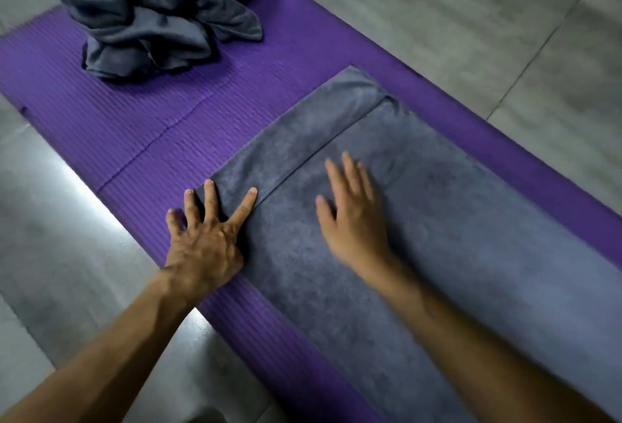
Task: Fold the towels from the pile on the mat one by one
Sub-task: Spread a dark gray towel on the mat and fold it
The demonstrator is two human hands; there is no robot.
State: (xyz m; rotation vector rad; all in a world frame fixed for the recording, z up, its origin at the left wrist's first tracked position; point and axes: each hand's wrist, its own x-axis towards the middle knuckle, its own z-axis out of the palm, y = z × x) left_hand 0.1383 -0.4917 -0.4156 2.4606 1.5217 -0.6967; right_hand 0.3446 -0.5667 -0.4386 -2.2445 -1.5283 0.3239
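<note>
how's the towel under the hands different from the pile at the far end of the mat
The spread towel lies flat and smooth; the towel pile is crumpled and heaped. The spread towel has one straight folded layer, the pile only loose wrinkles. Both hands press the spread towel; nothing touches the pile. Both are grey and lie on the purple mat.

Bare mat [161,126] between towel [404,220] and pile [158,12] — open passage.

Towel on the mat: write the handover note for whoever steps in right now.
Left hand: open, fingers spread, pressing the towel's near-left corner and the mat.
Right hand: open, flat on the towel, blurred.
Towel lies flat on the mat, one layer folded over, a strip uncovered along its left.
Pile sits crumpled at the mat's far end.
Left: finish this fold, then the pile.
</note>
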